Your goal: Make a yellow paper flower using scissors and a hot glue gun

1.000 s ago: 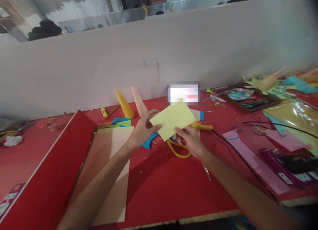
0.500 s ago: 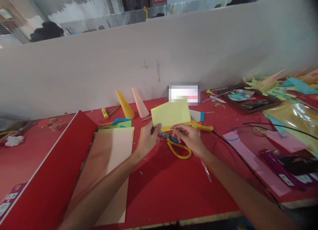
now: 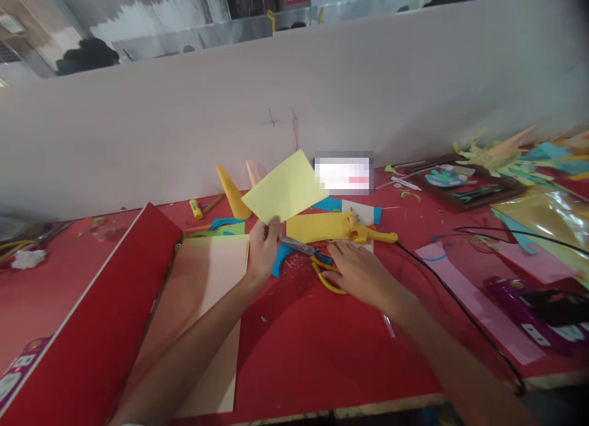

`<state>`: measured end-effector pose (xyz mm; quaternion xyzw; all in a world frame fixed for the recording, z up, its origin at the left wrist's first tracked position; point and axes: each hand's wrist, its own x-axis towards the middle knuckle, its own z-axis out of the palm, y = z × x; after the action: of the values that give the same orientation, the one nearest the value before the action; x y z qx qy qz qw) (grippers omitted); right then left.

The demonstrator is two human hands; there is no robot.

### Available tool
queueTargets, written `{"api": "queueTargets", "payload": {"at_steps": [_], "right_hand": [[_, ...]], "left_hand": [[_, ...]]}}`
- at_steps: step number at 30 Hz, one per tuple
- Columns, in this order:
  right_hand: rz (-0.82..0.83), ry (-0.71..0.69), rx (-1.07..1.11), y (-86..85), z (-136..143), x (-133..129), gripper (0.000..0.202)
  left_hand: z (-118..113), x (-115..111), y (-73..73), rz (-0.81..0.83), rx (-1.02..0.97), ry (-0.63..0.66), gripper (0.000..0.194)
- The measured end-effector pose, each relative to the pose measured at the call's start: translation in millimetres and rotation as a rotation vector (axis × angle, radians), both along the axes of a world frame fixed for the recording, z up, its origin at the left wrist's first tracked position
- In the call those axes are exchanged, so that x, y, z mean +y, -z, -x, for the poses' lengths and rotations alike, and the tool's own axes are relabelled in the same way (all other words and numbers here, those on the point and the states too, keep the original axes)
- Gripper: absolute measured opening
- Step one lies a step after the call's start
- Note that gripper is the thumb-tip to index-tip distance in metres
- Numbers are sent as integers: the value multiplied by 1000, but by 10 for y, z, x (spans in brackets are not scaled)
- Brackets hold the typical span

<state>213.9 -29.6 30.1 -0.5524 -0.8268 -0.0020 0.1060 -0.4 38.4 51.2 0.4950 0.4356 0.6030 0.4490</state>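
Note:
A pale yellow paper sheet point(image 3: 288, 189) is pinched at its lower edge by my left hand point(image 3: 265, 248), raised above the red table point(image 3: 294, 364). Scissors with yellow handles point(image 3: 301, 247) lie just right of that hand. My right hand point(image 3: 356, 266) rests over their handles, its fingers bent down around them; whether it grips them is hard to tell. Behind the hands lies a yellow piece point(image 3: 317, 227) beside a yellow glue gun point(image 3: 375, 235) with a black cord. A blue curved piece point(image 3: 281, 260) is partly under the scissors.
A red box point(image 3: 92, 315) and a stack of pale paper point(image 3: 214, 328) are at left. An orange-yellow cone point(image 3: 232, 196) and a glue stick point(image 3: 196, 209) stand or lie near the wall. Pink paper point(image 3: 478, 303), a purple item point(image 3: 529, 315) and a brown tray point(image 3: 478, 199) are at right.
The yellow sheet has tilted and moved left with my left hand. My right hand has come off the sheet's area and down over the scissors' handles. More of the scissors' blades shows.

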Motion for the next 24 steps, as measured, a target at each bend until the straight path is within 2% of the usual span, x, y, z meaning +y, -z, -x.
{"api": "queueTargets", "payload": {"at_steps": [3,6,10,14,18,24], "right_hand": [[-36,21,-75,52,15,-10,32],[-93,-30,-53,131,-24,28,21],[-137,-80,-29,251,-75,90,6],[-121,-52,-6,314,-89,136,11],[-39,-37,243,310,-91,148,25],[111,22,766,210,-54,185,33]], "left_hand": [[22,-3,-70,-23,27,5,54],[36,11,-169,-66,61,15,51],[15,41,-422,-148,-5,13,48],[-36,45,-695,-212,-105,36,47],[-55,55,-847,-233,-166,17,46],[22,73,-925,-238,-195,-56,38]]}}
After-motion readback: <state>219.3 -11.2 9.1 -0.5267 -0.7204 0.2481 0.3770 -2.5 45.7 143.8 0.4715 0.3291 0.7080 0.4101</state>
